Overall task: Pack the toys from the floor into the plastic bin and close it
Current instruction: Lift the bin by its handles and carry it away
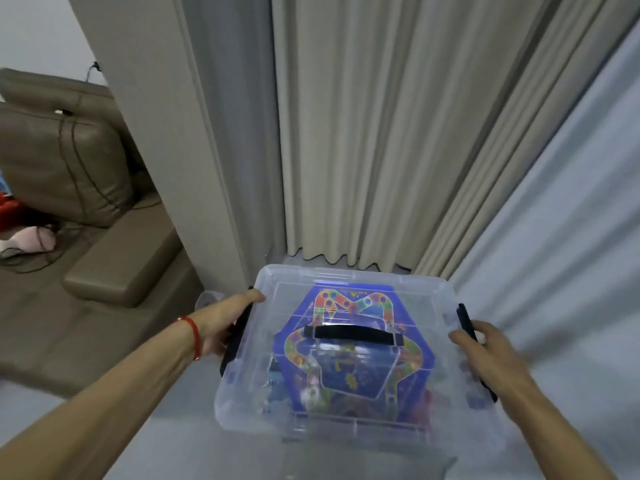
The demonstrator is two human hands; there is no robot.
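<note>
A: What fills the room behind the work?

B: Beige curtains hang to the floor, and a brown leather sofa sits off to the left with a dark cable trailing down its back.

A: And the bin?

B: The clear plastic bin is low in the middle, just before the curtain hem. Whether it rests on the floor or is being carried, I cannot tell. Its clear lid is on, and a black carry handle lies flat across it. Through the lid shows a blue hexagonal board game, with small blurred toys around it.

A: So the packing looks finished?

B: I'd judge so; no toys show on the floor here. What remains seems to be latching.

A: Where are the hands?

B: One on each short side, likely so both clips can be pressed evenly. The left hand, a red string at its wrist, reaches forward with fingers curled round the left black latch. The right hand curls round the right black latch, knuckles up.
</note>
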